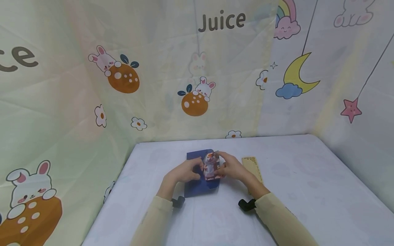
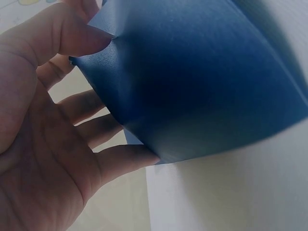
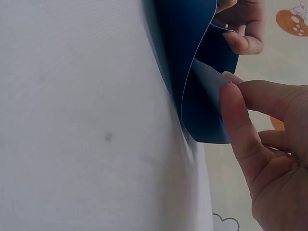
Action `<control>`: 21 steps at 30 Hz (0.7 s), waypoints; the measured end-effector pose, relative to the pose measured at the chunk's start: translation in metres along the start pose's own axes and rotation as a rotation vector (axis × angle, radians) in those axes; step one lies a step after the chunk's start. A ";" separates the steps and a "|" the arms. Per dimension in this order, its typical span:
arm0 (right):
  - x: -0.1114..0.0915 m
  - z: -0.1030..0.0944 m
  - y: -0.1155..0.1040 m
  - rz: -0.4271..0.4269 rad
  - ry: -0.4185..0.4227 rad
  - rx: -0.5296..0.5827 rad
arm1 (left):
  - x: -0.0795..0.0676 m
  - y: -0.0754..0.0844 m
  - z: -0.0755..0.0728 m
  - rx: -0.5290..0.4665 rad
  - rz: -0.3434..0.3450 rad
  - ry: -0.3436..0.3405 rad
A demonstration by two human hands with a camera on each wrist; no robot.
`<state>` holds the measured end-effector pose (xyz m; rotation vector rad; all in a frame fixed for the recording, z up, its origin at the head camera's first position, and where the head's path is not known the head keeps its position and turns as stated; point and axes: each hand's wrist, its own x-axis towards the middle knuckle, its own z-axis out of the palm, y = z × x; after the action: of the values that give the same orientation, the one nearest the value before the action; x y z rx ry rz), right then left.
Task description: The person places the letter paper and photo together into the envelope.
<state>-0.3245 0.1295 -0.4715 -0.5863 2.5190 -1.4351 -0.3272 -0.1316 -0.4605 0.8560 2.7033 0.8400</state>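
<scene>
Ok so closest to you are your beige sleeves (image 1: 150, 222), coming in on the near side of the blue folder (image 1: 197, 188), each with a black wrist piece (image 1: 247, 205) at the cuff. Your left hand (image 1: 184, 170) is at the folder's left side, clamped on it: the left wrist view has your thumb pressing one face and fingers behind the edge. The folder itself is bent into a curve, on or just above the white table (image 1: 307, 177).

Your right hand (image 1: 233, 166) is at the folder's right side, thumb and fingers pinching the picture card (image 1: 210, 169), the one with a printed cartoon animal. That card is in front of the folder, face up toward you. The right wrist view has a thin pale sheet (image 3: 209, 79) between your thumb and finger, against the folder's open fold; can't tell if that's the card's back.

To the right of the folder, apart from it, lies a gold strip (image 1: 250, 164) with a patterned end, partly hidden by your right forearm. Way behind the folder hangs the backdrop (image 1: 166, 102), bunnies on orange fruit plus the word "Juice".
</scene>
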 end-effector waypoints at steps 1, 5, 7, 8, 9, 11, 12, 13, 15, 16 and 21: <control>0.000 0.001 0.000 0.004 0.002 -0.006 | 0.000 0.000 0.000 -0.001 0.000 -0.003; 0.000 0.003 -0.001 0.019 0.030 -0.023 | 0.000 0.001 0.000 0.001 -0.011 -0.008; -0.001 0.004 -0.001 0.025 0.043 -0.020 | 0.000 0.001 0.000 -0.005 -0.008 -0.011; 0.000 0.005 -0.001 0.023 0.046 -0.016 | 0.000 0.002 0.000 -0.007 -0.012 -0.010; 0.000 0.005 -0.001 0.018 0.046 -0.012 | 0.000 0.002 -0.001 -0.005 -0.015 -0.006; -0.001 0.005 -0.001 0.006 0.038 0.007 | -0.001 0.003 -0.001 -0.005 -0.015 -0.003; -0.001 0.006 -0.002 0.001 0.028 0.019 | -0.001 0.003 -0.001 -0.008 -0.015 -0.004; -0.001 0.006 -0.002 -0.001 0.014 0.033 | -0.001 0.003 -0.001 -0.008 -0.015 -0.001; -0.001 0.006 -0.003 -0.009 -0.007 0.034 | -0.001 0.002 -0.001 0.000 -0.011 0.004; 0.000 0.006 -0.002 -0.018 -0.017 0.034 | -0.001 0.002 -0.001 -0.002 -0.008 0.004; 0.000 0.008 -0.001 -0.057 -0.029 -0.015 | -0.002 0.002 0.000 -0.005 -0.004 0.004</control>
<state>-0.3213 0.1229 -0.4745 -0.6817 2.5122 -1.4175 -0.3253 -0.1315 -0.4591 0.8489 2.7043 0.8491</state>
